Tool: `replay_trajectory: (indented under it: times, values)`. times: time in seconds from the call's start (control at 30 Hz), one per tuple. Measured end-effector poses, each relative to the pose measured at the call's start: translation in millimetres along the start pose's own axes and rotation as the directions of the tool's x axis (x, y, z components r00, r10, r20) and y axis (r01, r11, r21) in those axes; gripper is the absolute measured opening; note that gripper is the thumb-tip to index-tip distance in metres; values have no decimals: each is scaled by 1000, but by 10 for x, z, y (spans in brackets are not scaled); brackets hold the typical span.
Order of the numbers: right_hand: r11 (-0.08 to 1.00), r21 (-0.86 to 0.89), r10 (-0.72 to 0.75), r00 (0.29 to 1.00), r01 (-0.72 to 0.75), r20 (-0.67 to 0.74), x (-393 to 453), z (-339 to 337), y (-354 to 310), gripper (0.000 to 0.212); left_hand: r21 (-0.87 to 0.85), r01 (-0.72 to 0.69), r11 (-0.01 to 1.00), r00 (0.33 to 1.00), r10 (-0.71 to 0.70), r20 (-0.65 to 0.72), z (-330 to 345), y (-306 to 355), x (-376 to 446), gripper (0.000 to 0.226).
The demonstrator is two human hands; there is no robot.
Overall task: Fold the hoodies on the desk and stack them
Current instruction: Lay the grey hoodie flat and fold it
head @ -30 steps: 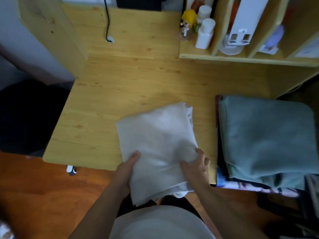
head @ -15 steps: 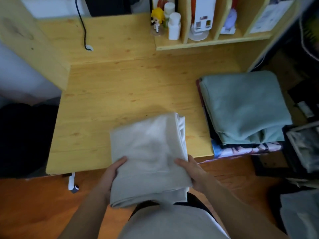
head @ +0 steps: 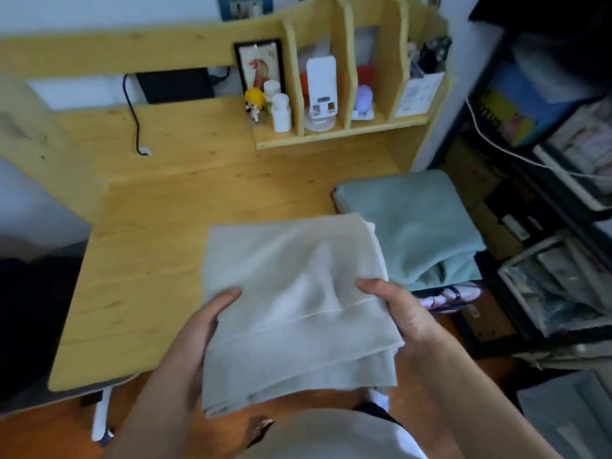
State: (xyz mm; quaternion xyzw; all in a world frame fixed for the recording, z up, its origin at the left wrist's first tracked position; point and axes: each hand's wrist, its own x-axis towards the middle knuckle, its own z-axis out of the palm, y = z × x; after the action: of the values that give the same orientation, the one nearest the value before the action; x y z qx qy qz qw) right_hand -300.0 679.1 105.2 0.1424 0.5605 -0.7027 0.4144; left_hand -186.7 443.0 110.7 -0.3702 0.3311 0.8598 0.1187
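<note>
Our left hand (head: 202,329) is closed around the near-left edge of a folded pale grey hoodie (head: 294,293), thumb lying flat on top and the other fingers hidden beneath the cloth. Our right hand (head: 397,313) grips the near-right edge the same way, thumb on top, fingers tucked under. Between them the hoodie is held as a thick rectangular bundle, lifted over the near edge of the wooden desk (head: 139,260), its near layers drooping toward our lap and a seam running across the top. We judge it light and soft, likely to sag in the middle and let its layers slip apart, so a grip at both sides with fingers spread underneath suits it better than a pinch at one corner. Just to the right, partly behind the bundle's far corner, a folded green hoodie (head: 414,223) tops a stack at the desk's right end, with darker folded garments under it. At the far side a shelf unit (head: 344,134) holds small bottles and a figurine.
</note>
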Motion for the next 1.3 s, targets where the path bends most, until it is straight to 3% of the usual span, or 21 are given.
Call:
replay_trajectory:
  times: [0.1, 0.17, 0.3, 0.43, 0.5, 0.57, 0.63, 0.7, 0.8, 0.9, 0.97, 1.0, 1.03, 1.1, 1.13, 1.17, 1.2, 1.27, 1.3]
  values:
    - [975, -49, -220, 975, 218, -40, -244, -440, -717, 52, 123, -240, 963, 970, 233, 70, 677, 258, 154, 49]
    - [943, -58, -330, 944, 329, -23, -339, -763, -1238, 46, 126, -369, 921, 926, 352, 138, 1281, 348, 282, 52]
    - [912, -98, -405, 914, 399, -41, -164, -1457, -1948, 38, 117, -445, 888, 889, 423, 177, 2055, 275, 850, 53]
    - [939, -257, -279, 942, 228, -187, 605, -2159, -1814, 31, 268, -399, 877, 908, 419, -19, 2275, -257, 1775, 54]
    - [923, -375, -204, 938, 88, -281, 1051, -2592, -1489, 50, 386, -268, 883, 930, 341, -136, 2212, -629, 2216, 54]
    - [911, -412, -169, 944, 39, -284, 1516, -3033, -1171, 77, 450, -217, 866, 919, 337, -204, 2104, -908, 2563, 43]
    - [905, -422, -201, 928, 54, -313, 1596, -3055, -1111, 65, 423, -194, 885, 906, 327, -269, 2116, -940, 2647, 36]
    - [899, -425, -264, 907, 108, -328, 1428, -2869, -1218, 46, 400, -231, 887, 888, 361, -286, 2155, -920, 2616, 28]
    - [897, -412, -312, 891, 162, -330, 1297, -2816, -1245, 38, 469, -311, 827, 876, 441, -196, 2131, -912, 2527, 37]
    - [849, -528, -285, 867, 30, -408, 1304, -2801, -1194, 46, 593, -254, 764, 896, 417, -154, 2079, -940, 2516, 42]
    - [754, -650, -316, 814, -96, -488, 1300, -2725, -1236, 62, 799, -132, 587, 841, 493, -222, 2126, -903, 2503, 59]
    - [670, -731, -392, 774, -130, -497, 1305, -2672, -1286, 68, 909, -106, 403, 767, 614, -183, 2180, -857, 2464, 66]
    - [559, -822, -521, 726, -108, -449, 1324, -2597, -1352, 70, 979, -114, 171, 675, 736, -50, 2254, -798, 2423, 68]
    - [225, -973, -791, 593, 48, -154, 1449, -2366, -1507, 65, 964, -128, -234, 527, 808, 266, 2442, -654, 2479, 63]
    - [46, -996, -830, 558, 80, 6, 1589, -2232, -1615, 63, 936, -100, -338, 518, 785, 339, 2543, -562, 2595, 63]
    - [-85, -994, -803, 586, 72, 111, 1750, -2107, -1751, 63, 920, -67, -386, 556, 751, 356, 2641, -462, 2737, 63]
    - [-146, -989, -740, 660, 36, 133, 1961, -2057, -1859, 65, 917, -23, -398, 611, 721, 328, 2704, -383, 2890, 63]
    - [-188, -977, -605, 796, -97, 38, 2421, -2144, -1957, 68, 932, 65, -356, 695, 686, 213, 2683, -324, 3237, 64]
    - [-187, -972, -564, 825, -142, -11, 2610, -2257, -1939, 69, 946, 87, -312, 717, 679, 158, 2617, -350, 3388, 66]
